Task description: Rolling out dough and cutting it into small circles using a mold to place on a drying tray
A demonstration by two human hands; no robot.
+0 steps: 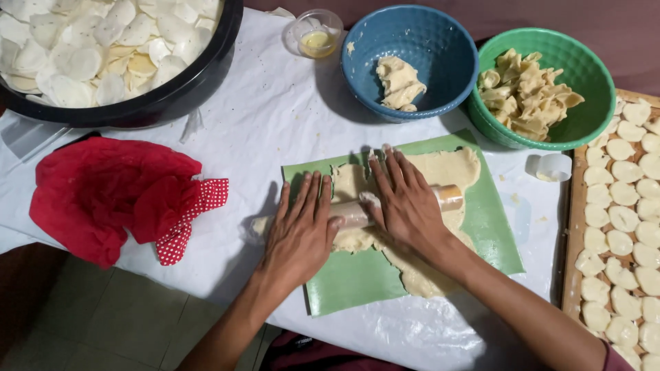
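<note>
A pale rolling pin (450, 197) lies across a flattened sheet of beige dough (440, 168) on a green mat (491, 227). My left hand (299, 230) rests palm down on the pin's left part, fingers straight and spread. My right hand (405, 203) presses flat on the middle of the pin, fingers pointing away from me. The pin's left end is hidden under my left hand.
A blue bowl (412, 34) holds a dough lump; a green bowl (584, 124) holds dough scraps. A wooden board (576, 227) at right carries several cut rounds. A black tub (199, 82) of rounds, a red cloth (103, 192), a small oil cup (316, 33) and a round cutter (552, 167) stand around.
</note>
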